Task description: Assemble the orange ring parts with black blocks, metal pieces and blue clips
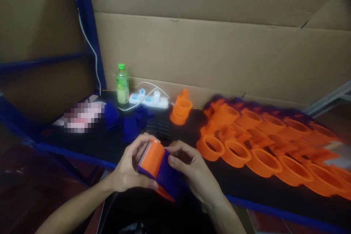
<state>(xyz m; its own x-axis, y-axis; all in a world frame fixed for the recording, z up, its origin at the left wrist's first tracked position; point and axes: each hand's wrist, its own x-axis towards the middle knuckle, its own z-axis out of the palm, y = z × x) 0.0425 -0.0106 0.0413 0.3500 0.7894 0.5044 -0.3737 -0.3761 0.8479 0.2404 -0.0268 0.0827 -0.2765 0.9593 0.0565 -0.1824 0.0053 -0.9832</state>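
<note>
Both of my hands hold one orange and blue plastic tape dispenser [160, 170] over the front edge of the black table [115, 146]. My left hand [131, 168] wraps its left side, fingers curled over the serrated top edge. My right hand [192, 170] grips the blue right side, thumb on the face. To the right, several orange plastic rings [263, 146] lie in rows on the table.
Blue plastic parts [128, 120] and a small black stack [159, 128] lie behind my hands. A green-capped drink bottle [122, 84], a white power strip [149, 99] and a lone orange piece [181, 109] stand near the cardboard wall [219, 51]. A blue shelf post [87, 29] rises at left.
</note>
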